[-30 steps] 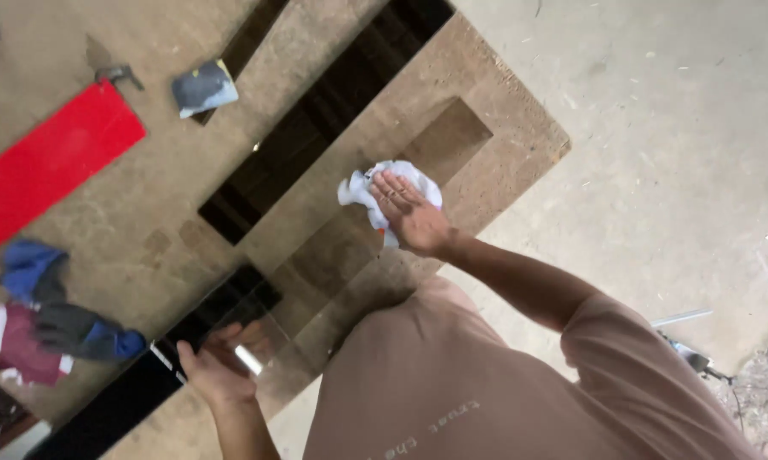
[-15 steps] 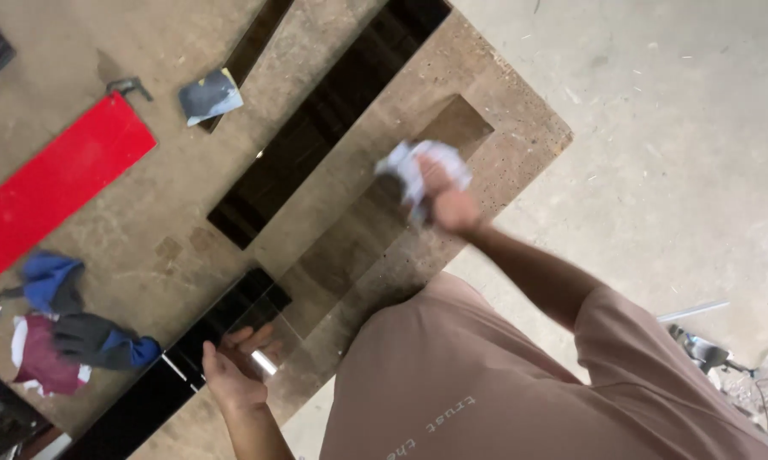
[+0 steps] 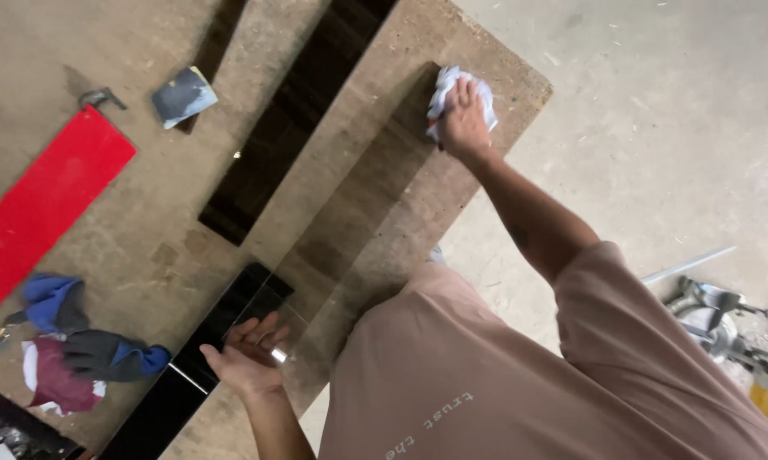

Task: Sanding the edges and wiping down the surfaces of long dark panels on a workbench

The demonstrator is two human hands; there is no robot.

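Pressing, right hand (image 3: 462,119): palm down and fingers curled over one crumpled white cloth (image 3: 456,95), holding it against the far end of the clear glass sheet (image 3: 350,213).
Left hand (image 3: 246,351): palm up, fingers spread and slightly bent, at the near end of the same glass sheet; one small shiny glint just beside the fingertips; whether the fingers touch the edge cannot be told.
Clear glass sheet: one, long and narrow, lying flat along the near edge of the brown chipboard worktable (image 3: 188,196), reaching from the left hand to the right hand.
White cloth: one, at the table's far corner, between palm and glass.
Dark glossy strips: two counted; a long black strip (image 3: 290,119) beside the glass on the table, and a shorter black strip (image 3: 188,375) running under the left hand toward the near edge.
Red flat panel (image 3: 43,204): one, well apart from both hands.
Grey folded sanding sheet (image 3: 184,95): one, beyond the long black strip.
Metal hook (image 3: 101,98): one, just beside the red panel's end.
Pile of rags and gloves (image 3: 77,349): one heap, blue, dark grey and maroon pieces; exact number unclear.
Floor: grey concrete (image 3: 656,111), with one metal tool (image 3: 724,328) lying at the person's right.
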